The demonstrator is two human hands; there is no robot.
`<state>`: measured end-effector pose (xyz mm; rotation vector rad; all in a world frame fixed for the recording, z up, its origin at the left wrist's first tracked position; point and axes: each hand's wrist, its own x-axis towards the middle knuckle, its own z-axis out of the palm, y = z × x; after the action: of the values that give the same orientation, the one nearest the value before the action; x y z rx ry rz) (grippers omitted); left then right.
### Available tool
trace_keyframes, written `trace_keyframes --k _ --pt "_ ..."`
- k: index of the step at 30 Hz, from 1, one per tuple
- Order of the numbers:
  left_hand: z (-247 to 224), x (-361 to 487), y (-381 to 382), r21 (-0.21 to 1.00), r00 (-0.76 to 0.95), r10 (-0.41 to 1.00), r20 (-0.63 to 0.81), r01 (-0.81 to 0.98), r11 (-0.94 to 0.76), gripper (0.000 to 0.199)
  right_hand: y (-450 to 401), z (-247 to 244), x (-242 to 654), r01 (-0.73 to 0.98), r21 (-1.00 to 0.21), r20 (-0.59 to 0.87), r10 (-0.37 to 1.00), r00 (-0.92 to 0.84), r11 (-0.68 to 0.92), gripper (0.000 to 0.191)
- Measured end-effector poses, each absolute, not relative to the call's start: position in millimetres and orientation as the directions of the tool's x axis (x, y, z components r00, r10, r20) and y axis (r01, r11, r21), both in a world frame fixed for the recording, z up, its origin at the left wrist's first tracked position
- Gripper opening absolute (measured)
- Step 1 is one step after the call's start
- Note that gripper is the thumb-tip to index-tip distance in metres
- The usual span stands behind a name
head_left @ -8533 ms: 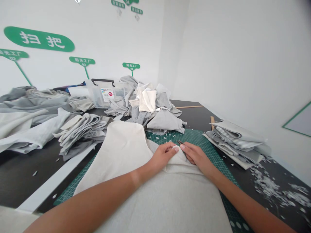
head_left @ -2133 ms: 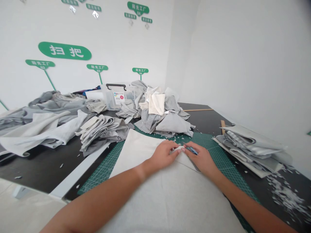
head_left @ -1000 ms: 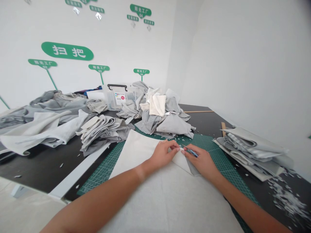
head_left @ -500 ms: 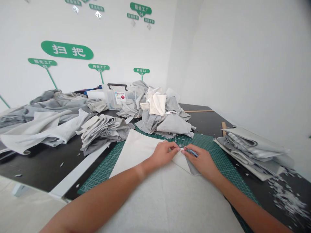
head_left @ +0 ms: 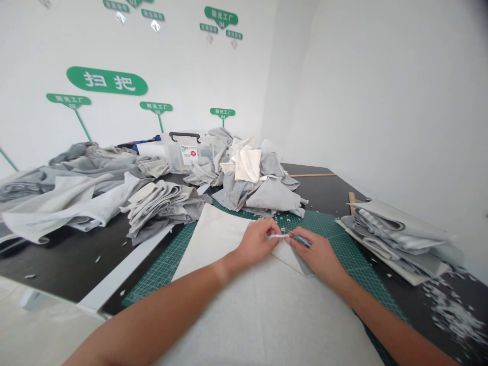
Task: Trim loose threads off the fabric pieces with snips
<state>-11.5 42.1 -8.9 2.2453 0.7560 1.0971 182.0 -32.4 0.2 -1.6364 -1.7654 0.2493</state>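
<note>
Lifted since the last frame, a white fabric strip (head_left: 277,236) stretches taut from your left hand (head_left: 259,243), grip pinched on it, toward the blue snips (head_left: 304,242) clenched in your right hand (head_left: 315,250)

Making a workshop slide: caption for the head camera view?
Left hand pinches a cloth strip; right hand holds a blue-handled tool.
</note>
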Motion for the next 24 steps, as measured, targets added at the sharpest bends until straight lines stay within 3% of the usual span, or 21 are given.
trace_keyframes --k 6,13,24 --pt "-6.3 -10.9 41.1 0.691 0.546 0.687 0.480 0.247 -0.680 0.028 -32.8 0.6 181.6 0.790 -0.581 0.370 0.928 0.043 0.195 0.028" --pt "-6.2 -14.0 43.1 0.735 0.566 0.651 0.506 0.111 -0.669 0.016 -31.7 -1.3 183.4 0.789 -0.590 0.360 0.931 0.065 0.173 0.028" --pt "-10.4 -11.9 46.4 0.681 0.530 0.692 0.491 0.262 -0.684 0.017 -32.6 0.2 182.3 0.787 -0.592 0.362 0.930 0.065 0.176 0.034"
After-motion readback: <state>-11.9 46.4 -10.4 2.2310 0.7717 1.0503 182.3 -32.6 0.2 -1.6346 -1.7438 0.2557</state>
